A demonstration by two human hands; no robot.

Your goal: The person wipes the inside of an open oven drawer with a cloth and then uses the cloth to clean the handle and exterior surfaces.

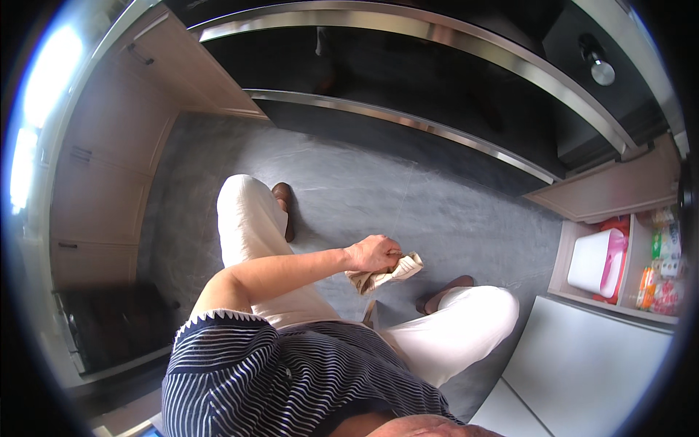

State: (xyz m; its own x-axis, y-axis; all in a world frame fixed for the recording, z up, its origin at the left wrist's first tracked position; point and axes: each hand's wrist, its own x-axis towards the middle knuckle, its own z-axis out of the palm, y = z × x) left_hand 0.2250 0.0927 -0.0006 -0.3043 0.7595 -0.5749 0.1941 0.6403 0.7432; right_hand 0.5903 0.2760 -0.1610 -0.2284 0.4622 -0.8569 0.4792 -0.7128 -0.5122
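Observation:
My left hand (pixel 375 253) is closed on a crumpled beige cloth (pixel 407 266) with darker stripes, which hangs below and beside the fingers. The hand is out in front of me, between my spread knees and above the grey floor (pixel 349 196). The fingertips are partly hidden by the hand and the cloth's folds. My right hand is out of view. A small wooden edge (pixel 371 314), perhaps part of a seat, shows between my thighs.
Ahead stands a black oven front (pixel 404 71) with metal trim. An open cabinet (pixel 556 262) at the right holds a white plastic container (pixel 588 262) and several packages. A white appliance or cabinet front (pixel 595 349) is nearer. Wooden cabinet doors (pixel 104 202) line the left.

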